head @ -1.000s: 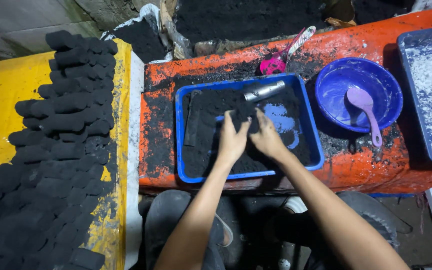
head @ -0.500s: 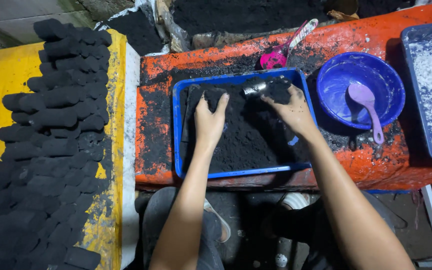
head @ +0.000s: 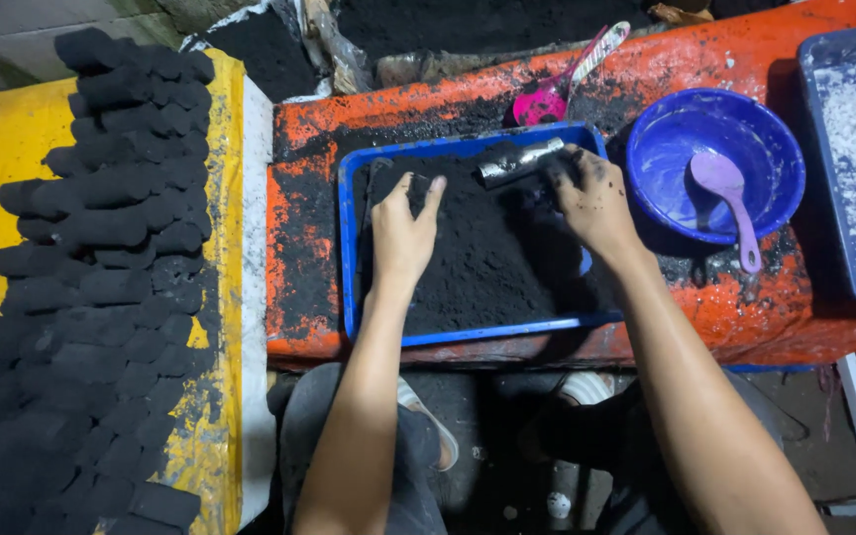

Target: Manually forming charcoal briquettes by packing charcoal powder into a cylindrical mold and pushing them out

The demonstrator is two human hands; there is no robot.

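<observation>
On orange worktop (head: 745,307), blue tray (head: 349,248) of loose black powder (head: 478,267): crumbly, soft, scoop from beneath. Left hand (head: 403,233) flat, fingers spread; right hand (head: 591,198) gripping metal tube (head: 517,161), likely rigid, grimy.

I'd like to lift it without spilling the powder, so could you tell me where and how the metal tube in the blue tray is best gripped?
Grip the metal tube across its bare middle, coming down from above. It lies flat on the black powder at the far edge of the blue tray, slightly slanted, so its ends are awkward to reach. The right hand already touches its right end; the left hand rests on the powder.
</observation>
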